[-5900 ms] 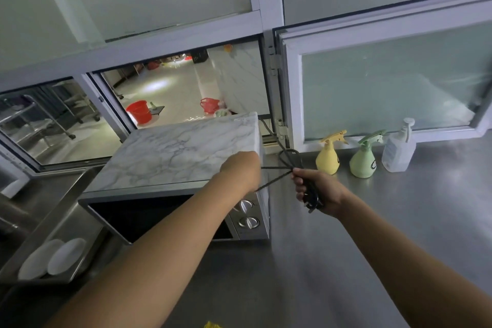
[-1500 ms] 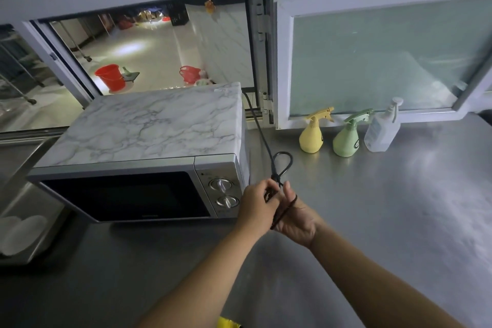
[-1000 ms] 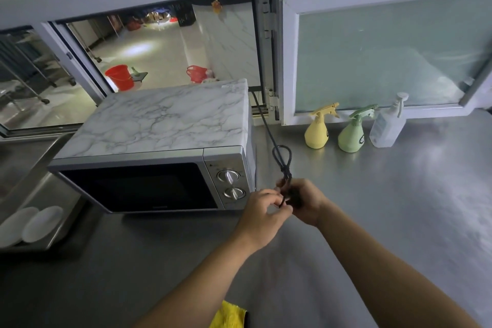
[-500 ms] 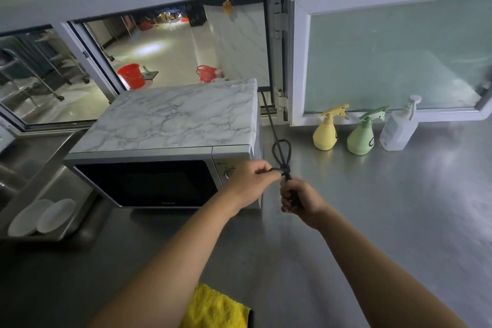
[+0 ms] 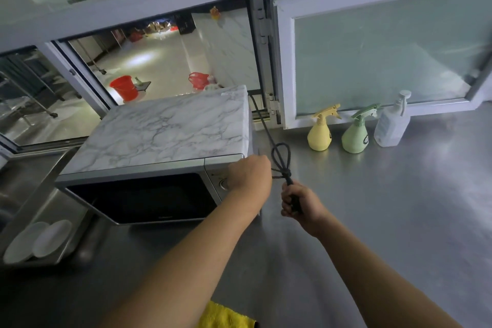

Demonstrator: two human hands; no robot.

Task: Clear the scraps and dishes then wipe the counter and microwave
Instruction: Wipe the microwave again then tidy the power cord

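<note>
On the steel counter [image 5: 386,208] my right hand [image 5: 299,202] grips the knotted black cord [image 5: 281,157]; my left hand [image 5: 250,172] pinches it beside the microwave [image 5: 159,146]'s front right corner. Bare counter lies rightward.

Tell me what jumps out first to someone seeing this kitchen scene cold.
Dead centre, both hands work a black power cord: the right hand grips its bundled end, the left hand pulls a strand at the knot, a loop standing above. Left of them sits the marble-topped microwave; a yellow cloth peeks in at the bottom edge.
</note>
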